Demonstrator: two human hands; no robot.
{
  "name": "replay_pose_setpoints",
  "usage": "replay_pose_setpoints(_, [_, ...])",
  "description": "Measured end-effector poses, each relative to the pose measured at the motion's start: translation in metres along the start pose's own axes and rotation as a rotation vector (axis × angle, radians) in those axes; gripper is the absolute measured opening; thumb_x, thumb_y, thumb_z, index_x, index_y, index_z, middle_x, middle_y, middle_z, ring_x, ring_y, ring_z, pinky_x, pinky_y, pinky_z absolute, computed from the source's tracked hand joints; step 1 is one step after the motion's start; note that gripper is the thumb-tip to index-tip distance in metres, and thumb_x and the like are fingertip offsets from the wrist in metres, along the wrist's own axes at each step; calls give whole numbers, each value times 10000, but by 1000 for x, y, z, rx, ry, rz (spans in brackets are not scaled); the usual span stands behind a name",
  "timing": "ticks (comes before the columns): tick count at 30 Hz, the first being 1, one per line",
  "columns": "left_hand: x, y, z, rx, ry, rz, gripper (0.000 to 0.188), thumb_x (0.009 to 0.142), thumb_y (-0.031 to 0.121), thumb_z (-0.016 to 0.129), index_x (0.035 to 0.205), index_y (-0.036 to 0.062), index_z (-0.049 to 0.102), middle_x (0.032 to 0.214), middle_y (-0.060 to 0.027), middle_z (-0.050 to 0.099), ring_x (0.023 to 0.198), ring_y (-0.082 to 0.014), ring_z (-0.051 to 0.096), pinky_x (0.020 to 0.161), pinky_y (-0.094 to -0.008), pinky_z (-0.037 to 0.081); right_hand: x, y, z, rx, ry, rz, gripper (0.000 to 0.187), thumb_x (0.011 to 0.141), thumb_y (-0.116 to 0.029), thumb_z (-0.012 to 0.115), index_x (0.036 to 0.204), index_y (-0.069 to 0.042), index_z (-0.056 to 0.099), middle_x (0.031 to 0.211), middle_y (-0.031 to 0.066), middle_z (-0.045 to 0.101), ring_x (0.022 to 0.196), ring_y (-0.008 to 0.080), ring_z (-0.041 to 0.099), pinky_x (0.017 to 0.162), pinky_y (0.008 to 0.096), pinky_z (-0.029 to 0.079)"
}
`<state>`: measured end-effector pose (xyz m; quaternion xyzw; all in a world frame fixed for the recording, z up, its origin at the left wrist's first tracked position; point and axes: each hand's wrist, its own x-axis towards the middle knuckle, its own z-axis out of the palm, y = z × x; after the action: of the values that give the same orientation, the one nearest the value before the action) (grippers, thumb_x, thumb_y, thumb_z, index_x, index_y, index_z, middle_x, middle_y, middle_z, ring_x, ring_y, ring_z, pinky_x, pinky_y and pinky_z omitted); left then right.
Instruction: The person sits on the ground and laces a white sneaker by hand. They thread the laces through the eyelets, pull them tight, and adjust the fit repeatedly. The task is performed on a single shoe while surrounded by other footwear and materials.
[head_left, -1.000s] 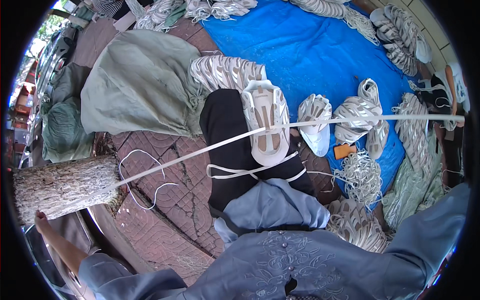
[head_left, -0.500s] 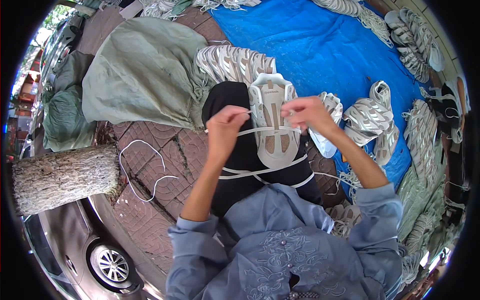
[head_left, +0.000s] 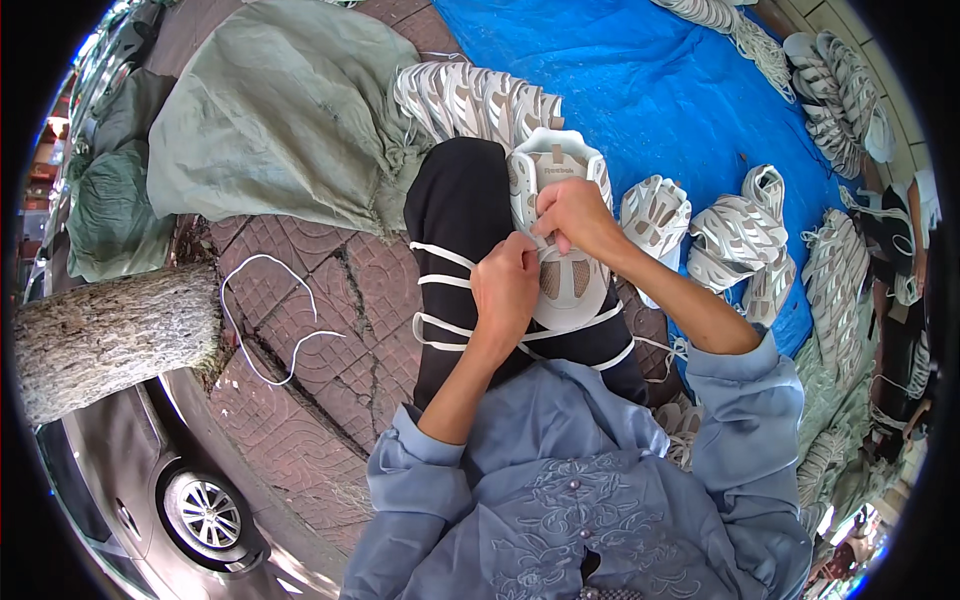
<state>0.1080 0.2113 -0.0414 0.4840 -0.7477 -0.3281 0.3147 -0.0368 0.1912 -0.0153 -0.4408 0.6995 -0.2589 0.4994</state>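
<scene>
In the head view, the left hand has its fingers curled in, nearly a loose fist, at the near left edge of a white-and-beige shoe upper; whether it grips lace or edge I cannot tell. The right hand is just beyond and to its right, over the upper's middle, thumb and fingers drawn close together — what sits between them is hidden. The upper lies under and between both hands, on the black trousers. Left of the left hand, white lace crosses the leg in several strands. Beyond the right hand — a stack of uppers; to its right, another upper.
</scene>
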Motion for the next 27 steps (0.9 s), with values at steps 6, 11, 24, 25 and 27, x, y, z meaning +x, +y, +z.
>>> replay_pose_setpoints(6, [-4, 2, -1, 40, 23, 1, 33, 719, 0, 561, 743, 12, 542, 610, -138, 560, 497, -233, 548, 479, -313, 421, 2, 1, -1, 136, -27, 38, 81, 593, 1, 617, 666, 14, 585, 538, 71, 559, 343, 112, 479, 338, 244, 350])
replay_pose_setpoints(11, [-5, 3, -1, -72, -20, -55, 53, 722, -12, 547, 702, 10, 502, 616, -158, 554, 538, -311, 560, 485, -361, 431, 3, 3, -3, 207, -64, 66, 112, 598, 12, 611, 708, 21, 592, 541, 73, 557, 350, 110, 482, 339, 235, 345])
replay_pose_setpoints(24, [-10, 5, 8, 186, 32, 112, 76, 723, -21, 548, 737, 5, 478, 576, -123, 537, 496, -240, 553, 465, -321, 429, 2, 6, -5, 211, -113, 38, 194, 567, -10, 637, 756, 26, 614, 541, 74, 569, 387, 120, 517, 394, 237, 380])
replay_pose_setpoints(25, [-10, 5, 10, 207, 30, 173, 91, 718, -23, 552, 740, 8, 469, 591, -131, 539, 513, -259, 555, 472, -334, 432, 3, 6, -6, 224, -125, 49, 193, 580, -3, 633, 767, 31, 601, 546, 61, 556, 381, 106, 495, 377, 224, 354])
replay_pose_setpoints(27, [-12, 6, 14, 254, 35, 283, 122, 709, -26, 558, 746, 14, 449, 622, -147, 543, 545, -298, 557, 486, -358, 438, 3, 7, -6, 237, -149, 51, 202, 593, 3, 632, 787, 39, 587, 551, 46, 539, 375, 90, 469, 361, 211, 328])
